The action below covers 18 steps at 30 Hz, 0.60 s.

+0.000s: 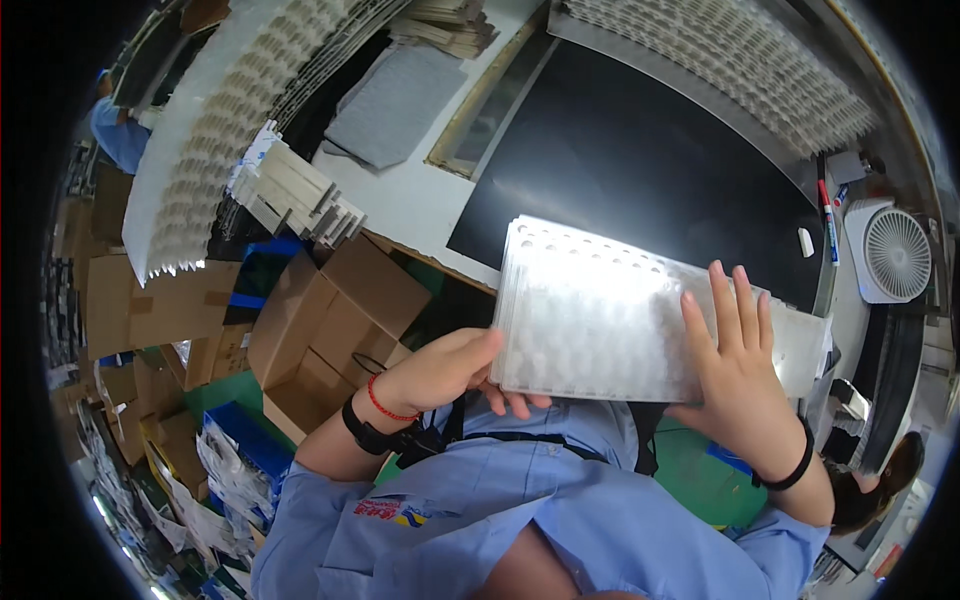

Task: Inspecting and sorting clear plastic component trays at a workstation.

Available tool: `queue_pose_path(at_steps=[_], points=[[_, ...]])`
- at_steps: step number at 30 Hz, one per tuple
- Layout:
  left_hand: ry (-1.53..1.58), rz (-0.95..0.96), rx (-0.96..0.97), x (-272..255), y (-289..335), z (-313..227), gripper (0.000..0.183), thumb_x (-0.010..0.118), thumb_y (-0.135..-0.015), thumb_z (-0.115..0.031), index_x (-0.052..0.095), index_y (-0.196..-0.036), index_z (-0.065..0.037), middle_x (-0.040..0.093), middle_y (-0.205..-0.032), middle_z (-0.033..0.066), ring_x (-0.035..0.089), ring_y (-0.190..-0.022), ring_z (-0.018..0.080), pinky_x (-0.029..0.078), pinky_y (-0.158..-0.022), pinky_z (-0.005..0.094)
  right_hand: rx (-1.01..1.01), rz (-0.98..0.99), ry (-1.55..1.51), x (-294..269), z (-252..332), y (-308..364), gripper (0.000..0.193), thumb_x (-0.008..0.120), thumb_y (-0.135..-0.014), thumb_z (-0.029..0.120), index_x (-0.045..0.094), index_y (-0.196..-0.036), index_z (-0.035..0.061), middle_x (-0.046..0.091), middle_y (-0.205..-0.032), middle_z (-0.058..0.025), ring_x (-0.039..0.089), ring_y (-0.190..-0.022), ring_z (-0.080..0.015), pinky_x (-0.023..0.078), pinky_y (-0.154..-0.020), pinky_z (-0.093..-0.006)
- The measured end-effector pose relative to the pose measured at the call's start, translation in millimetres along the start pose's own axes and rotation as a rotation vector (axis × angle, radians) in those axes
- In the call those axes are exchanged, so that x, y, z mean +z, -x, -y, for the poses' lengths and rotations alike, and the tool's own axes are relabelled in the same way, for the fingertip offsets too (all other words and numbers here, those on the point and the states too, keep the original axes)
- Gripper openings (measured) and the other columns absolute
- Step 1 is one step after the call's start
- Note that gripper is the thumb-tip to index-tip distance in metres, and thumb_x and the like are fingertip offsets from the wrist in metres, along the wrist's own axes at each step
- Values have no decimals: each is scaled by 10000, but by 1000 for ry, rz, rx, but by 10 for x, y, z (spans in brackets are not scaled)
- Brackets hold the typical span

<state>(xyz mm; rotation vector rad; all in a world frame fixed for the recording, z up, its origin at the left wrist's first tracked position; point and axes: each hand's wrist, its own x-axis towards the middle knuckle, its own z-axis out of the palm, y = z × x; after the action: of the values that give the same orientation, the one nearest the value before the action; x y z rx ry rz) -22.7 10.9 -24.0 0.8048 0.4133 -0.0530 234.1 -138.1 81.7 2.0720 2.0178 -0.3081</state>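
Note:
A stack of thin, clear plastic trays [595,325] with rows of round dimples lies in front of me, over the near edge of the bench's black mat [650,150]. Glare washes out part of its top. At its lower left corner my left hand [445,372] grips the stack, thumb by the side edge and fingers partly hidden underneath. My right hand [738,385] is open, fingers spread flat over the right part of the stack. Further right, a pale flat piece [800,350] shows beyond that hand; whether it belongs to the stack I cannot tell.
Nested white trays [730,65] line the back, with more [185,190] at left. Grey sheets [395,105] lie on the bench. A white fan [895,250] and a red marker [824,193] are at right. An open cardboard box [310,335] sits below left; another person [118,135] is far left.

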Motion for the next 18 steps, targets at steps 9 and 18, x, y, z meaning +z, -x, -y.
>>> queue_pose_path(at_steps=[9, 18], points=[[-245, -103, -16, 72, -46, -14, 350, 455, -1001, -252, 540, -1199, 23, 650, -1061, 97, 642, -874, 142, 513, -685, 239, -264, 296, -1331, 670, 154, 498, 697, 792, -751, 272, 490, -1305, -24, 632, -1119, -157, 603, -990, -247, 469, -867, -335], [102, -16, -46, 118, -102, 165, 355, 467, -996, -214, 490, -1249, 33, 623, -1084, 101, 611, -900, 177, 514, -768, 305, 326, -157, -2096, 1291, 573, 349, 612, 563, -921, 474, 493, -1196, -69, 645, -992, -189, 650, -824, -236, 512, -685, -296]])
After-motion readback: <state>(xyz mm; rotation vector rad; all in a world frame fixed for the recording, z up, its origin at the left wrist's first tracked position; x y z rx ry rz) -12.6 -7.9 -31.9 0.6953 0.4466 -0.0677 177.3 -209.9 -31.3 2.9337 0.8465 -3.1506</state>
